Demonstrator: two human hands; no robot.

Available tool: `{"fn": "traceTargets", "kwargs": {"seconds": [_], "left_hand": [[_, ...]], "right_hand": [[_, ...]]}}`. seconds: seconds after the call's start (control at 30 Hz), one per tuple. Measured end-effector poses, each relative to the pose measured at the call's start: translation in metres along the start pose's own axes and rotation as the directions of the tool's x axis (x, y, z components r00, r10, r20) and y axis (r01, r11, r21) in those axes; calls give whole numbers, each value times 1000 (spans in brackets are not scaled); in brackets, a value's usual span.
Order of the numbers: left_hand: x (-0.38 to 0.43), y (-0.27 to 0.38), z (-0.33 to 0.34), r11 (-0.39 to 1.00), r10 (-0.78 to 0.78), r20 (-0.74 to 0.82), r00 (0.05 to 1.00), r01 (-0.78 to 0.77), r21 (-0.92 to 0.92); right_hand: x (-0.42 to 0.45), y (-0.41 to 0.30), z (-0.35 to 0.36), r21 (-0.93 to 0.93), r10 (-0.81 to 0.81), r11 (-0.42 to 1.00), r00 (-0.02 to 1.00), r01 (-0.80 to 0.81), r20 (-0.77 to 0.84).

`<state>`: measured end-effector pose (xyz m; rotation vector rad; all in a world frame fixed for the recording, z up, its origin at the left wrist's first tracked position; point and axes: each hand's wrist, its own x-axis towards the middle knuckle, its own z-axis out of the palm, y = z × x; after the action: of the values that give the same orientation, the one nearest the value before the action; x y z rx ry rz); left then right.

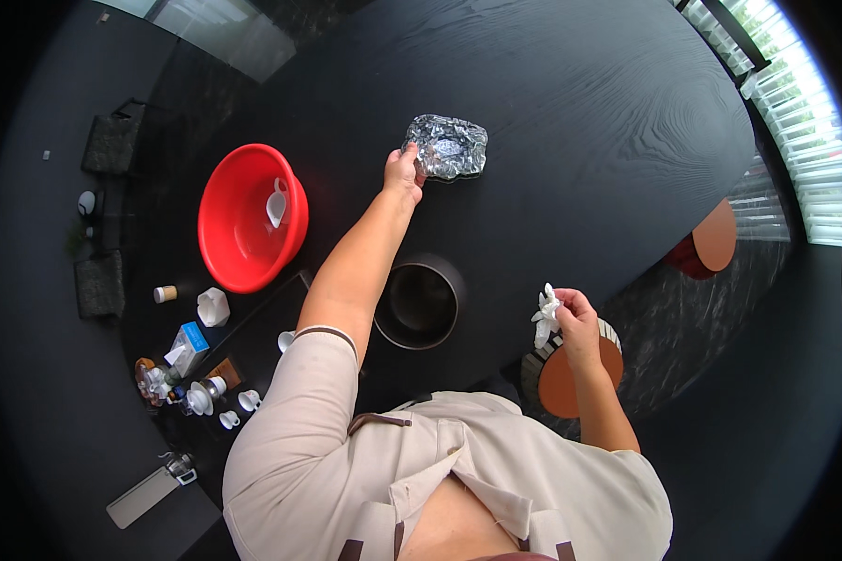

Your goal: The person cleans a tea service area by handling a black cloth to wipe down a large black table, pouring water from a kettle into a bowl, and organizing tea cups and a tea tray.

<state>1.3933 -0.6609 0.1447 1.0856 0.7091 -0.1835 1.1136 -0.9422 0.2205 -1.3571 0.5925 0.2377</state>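
My left hand (pixel 404 174) grips the near left edge of a thick, textured glass dish (pixel 452 149) that looks like an ashtray. It is over the dark wood-grain table (pixel 568 161); whether it touches the top, I cannot tell. A crumpled white tissue (pixel 546 314) is pinched between the fingers of my right hand (pixel 579 321), off the table's near right edge. Closer to my body, a round dark pot (pixel 419 305) stands below my left forearm. To the left, a red plastic basin (pixel 245 217) has a white scoop or small cup (pixel 276 208) in it.
A tissue box (pixel 188 348), a white faceted container (pixel 213 307), a lidded small cup (pixel 165 294), a teapot (pixel 202 397) and white cups (pixel 250 400) crowd the left side. Round-topped stools (pixel 714 237) stand by the right edge, one under my right arm.
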Motion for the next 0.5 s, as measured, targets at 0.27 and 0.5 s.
{"fn": "traceTargets", "kwargs": {"seconds": [0.27,0.5], "left_hand": [[37,8,8,984,-180,149,972,178,28],[37,0,18,649,66,-81,995,18,761]], "right_hand": [[28,-2,14,-42,14,999,999,-13,34],[38,-1,28,-77,30,997,998,-25,56]]}}
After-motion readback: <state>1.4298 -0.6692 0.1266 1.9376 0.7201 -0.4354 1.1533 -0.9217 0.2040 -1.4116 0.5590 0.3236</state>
